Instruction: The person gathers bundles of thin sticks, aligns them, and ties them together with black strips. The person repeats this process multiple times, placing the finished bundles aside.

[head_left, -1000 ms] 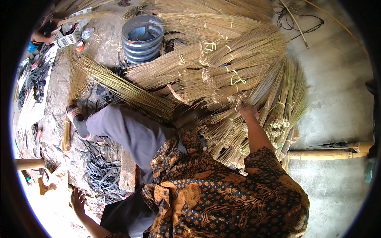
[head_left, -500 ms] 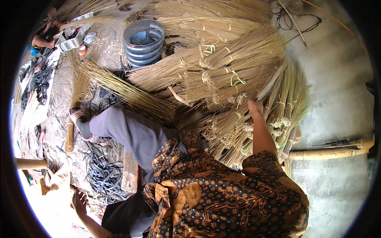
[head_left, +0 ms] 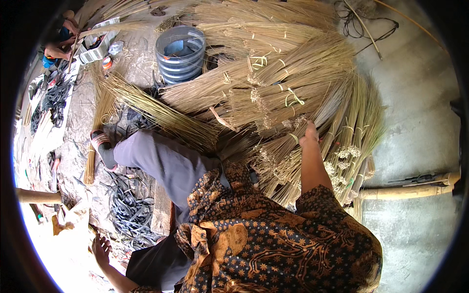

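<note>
Head view: right hand (head_left: pixel 309 133) is out at the stalk pile, arm stretched. Fingers look partly curled at the upper right end of a tied stalk bundle (head_left: pixel 279 148); fingertips mostly hidden, so can't tell if it has a grip or only rests there. Left hand (head_left: pixel 101 250) well apart, far to the left of the right hand and nearer the body, fingers spread, nothing visible in it.

Bundle sits just left of and below the right hand, among other bundles. Long axis slants: pale clustered ends point lower left, toward the lap, other end upper right, at the hand. Pale tie (head_left: pixel 294 138) goes around it, just left of the fingers.

Step, judged: reaching into the pile to handle one bundle. Next move calls for closing the fingers firmly around the stalks close to the tie; lifting along the axis should snag the neighbours less.

Around the right hand: greener upright-fanned bundles (head_left: pixel 364 115) to its right, layered straw bundles (head_left: pixel 298 63) beyond it, ribbed bucket (head_left: pixel 180 74) farther off, beyond and left. Bamboo pole (head_left: pixel 408 193) right of it, closer in. Dark strips (head_left: pixel 129 215) lie just beyond and right of the left hand; wooden block (head_left: pixel 161 215) right of those.
</note>
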A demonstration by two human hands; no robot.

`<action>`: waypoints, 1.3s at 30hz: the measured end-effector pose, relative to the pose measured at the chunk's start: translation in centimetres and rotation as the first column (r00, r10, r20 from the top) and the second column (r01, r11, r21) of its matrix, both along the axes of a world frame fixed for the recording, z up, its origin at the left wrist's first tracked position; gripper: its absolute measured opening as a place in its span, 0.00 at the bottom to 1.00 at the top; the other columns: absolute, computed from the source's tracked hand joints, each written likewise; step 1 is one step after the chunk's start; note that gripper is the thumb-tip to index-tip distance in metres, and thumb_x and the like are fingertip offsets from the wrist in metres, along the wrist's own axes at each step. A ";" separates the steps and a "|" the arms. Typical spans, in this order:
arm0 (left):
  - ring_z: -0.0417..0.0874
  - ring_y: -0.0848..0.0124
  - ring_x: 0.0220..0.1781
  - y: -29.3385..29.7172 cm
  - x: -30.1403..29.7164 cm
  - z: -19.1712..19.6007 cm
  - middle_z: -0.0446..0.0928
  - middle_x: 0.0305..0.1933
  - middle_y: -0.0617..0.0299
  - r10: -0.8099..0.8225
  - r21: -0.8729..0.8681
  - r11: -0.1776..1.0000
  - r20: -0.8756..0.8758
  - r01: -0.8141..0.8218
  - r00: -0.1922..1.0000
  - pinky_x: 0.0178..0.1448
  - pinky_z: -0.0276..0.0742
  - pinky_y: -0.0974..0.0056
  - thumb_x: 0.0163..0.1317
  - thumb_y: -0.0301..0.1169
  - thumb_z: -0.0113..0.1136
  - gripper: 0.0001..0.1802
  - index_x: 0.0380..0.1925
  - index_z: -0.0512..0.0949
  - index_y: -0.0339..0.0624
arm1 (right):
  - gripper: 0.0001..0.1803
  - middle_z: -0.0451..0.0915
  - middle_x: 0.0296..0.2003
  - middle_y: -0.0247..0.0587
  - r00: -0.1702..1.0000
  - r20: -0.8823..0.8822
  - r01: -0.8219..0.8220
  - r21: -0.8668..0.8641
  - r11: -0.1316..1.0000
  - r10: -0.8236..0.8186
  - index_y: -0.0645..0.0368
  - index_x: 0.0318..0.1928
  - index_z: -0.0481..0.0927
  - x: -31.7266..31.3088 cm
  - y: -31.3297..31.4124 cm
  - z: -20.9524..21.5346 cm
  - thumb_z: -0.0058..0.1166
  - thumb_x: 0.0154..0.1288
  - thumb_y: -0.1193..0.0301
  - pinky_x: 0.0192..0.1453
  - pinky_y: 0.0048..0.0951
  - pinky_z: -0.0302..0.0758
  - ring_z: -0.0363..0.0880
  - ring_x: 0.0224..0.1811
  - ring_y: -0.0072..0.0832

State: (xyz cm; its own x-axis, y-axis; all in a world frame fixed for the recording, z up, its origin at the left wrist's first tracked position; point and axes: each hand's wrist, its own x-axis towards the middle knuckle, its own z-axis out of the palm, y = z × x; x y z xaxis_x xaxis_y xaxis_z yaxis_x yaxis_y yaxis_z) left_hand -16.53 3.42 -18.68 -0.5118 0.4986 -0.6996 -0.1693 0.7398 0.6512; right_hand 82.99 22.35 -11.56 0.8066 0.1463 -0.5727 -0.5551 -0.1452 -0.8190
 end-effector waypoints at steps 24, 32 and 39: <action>0.84 0.63 0.57 13.1 19.2 16.4 0.79 0.60 0.52 -0.372 0.597 0.704 -0.152 0.385 0.916 0.60 0.79 0.59 0.79 0.54 0.52 0.33 0.70 0.73 0.40 | 0.09 0.79 0.26 0.39 0.451 0.360 -0.673 0.739 0.046 0.817 0.61 0.42 0.74 -37.9 8.0 11.6 0.58 0.68 0.70 0.38 0.37 0.82 0.81 0.26 0.29; 0.84 0.55 0.61 19.3 31.9 26.8 0.74 0.68 0.40 -0.439 0.945 0.287 -0.015 0.156 0.898 0.69 0.79 0.51 0.60 0.65 0.70 0.59 0.78 0.58 0.35 | 0.24 0.79 0.25 0.33 -0.360 0.707 -0.473 0.425 -0.772 0.609 0.61 0.57 0.75 -51.0 4.3 11.0 0.67 0.63 0.69 0.31 0.29 0.80 0.81 0.26 0.23; 0.85 0.65 0.37 20.1 28.5 26.6 0.80 0.38 0.57 0.099 0.813 0.571 0.068 -0.112 0.993 0.46 0.85 0.59 0.72 0.35 0.63 0.17 0.52 0.79 0.32 | 0.49 0.78 0.61 0.57 -0.530 0.692 -0.568 0.140 -0.811 0.491 0.61 0.77 0.54 -49.9 3.0 6.0 0.71 0.68 0.56 0.62 0.44 0.81 0.79 0.64 0.40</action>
